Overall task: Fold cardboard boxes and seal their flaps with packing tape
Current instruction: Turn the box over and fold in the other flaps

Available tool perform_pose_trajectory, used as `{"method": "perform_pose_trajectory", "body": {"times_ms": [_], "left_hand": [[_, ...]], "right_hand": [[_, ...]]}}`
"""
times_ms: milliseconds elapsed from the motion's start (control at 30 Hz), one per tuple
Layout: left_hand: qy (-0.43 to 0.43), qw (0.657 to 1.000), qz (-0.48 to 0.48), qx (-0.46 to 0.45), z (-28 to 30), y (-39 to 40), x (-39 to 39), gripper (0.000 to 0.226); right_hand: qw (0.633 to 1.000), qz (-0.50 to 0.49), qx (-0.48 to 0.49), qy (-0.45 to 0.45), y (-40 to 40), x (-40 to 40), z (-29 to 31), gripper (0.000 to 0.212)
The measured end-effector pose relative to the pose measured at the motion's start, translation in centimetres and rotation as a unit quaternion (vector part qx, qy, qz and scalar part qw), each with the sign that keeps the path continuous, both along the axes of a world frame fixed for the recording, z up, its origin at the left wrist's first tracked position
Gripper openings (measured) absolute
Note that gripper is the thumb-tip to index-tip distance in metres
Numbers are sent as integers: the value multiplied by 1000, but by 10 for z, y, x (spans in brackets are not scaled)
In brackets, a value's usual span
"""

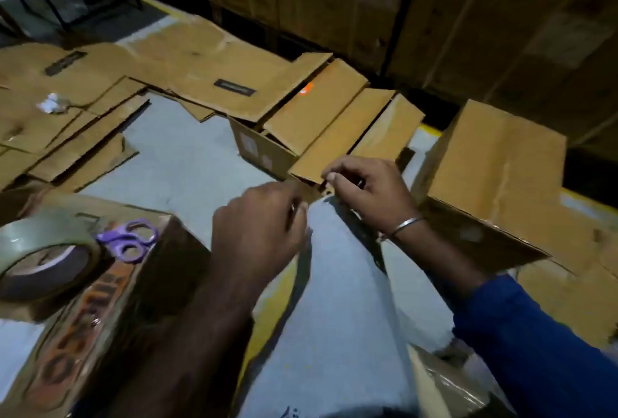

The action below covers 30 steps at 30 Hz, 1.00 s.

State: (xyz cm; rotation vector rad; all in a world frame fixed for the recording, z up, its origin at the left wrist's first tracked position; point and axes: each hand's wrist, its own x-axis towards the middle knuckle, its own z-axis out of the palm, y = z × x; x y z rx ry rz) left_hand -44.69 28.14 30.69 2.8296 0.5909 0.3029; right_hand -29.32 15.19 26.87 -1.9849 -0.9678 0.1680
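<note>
Two curled hands, left hand (264, 217) and right hand (364, 190), meet by an open box (321, 123); whether they hold anything is unclear. Its flaps lack tape.

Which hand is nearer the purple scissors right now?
Left. The left hand hangs over the floor just right of the purple scissors, which lie on a printed box. The right hand is farther right, by the open box's flap.

1. left hand (259, 220) and forearm bare, no sleeve in view.
2. right hand (371, 191) wears a thin silver metal bangle (406, 226) at the wrist.
3. bright blue fabric sleeve (535, 340) covers the right forearm.
</note>
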Motion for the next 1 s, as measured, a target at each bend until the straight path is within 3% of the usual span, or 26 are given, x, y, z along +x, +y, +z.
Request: {"method": "perform_pose_trajectory", "body": {"times_ms": [133, 233, 367, 467, 567, 600, 733, 867, 933, 1000], "left_hand": [[-41, 992, -107, -47, -14, -65, 58, 12], [-29, 978, -176, -112, -29, -109, 109, 13], [65, 953, -205, -215, -71, -153, 195, 18], [167, 935, -181, -254, -113, -172, 253, 47], [232, 920, -119, -292, -148, -189, 293, 64], [233, 919, -102, -301, -158, -195, 304, 66], [236, 908, -24, -347, -191, -211, 338, 80], [230, 885, 26, -404, -230, -218, 354, 77], [216, 887, 34, -407, -245, -223, 353, 73], [188, 898, 40, -397, -256, -227, 350, 81]], "right_hand": [[997, -41, -58, 9, -105, 51, -15, 13], [983, -84, -163, 13, -191, 87, -34, 9], [900, -169, -392, 87, -295, 129, -62, 16], [835, -230, -471, 169, -351, 155, -88, 39], [775, -298, -470, 300, -383, 178, -114, 85], [767, -311, -447, 340, -387, 186, -120, 91], [761, -401, -301, 411, -395, 214, -147, 64], [750, -402, -249, 463, -391, 229, -169, 63], [751, -411, -222, 467, -386, 233, -174, 54], [758, -409, -229, 454, -381, 235, -180, 57]]}}
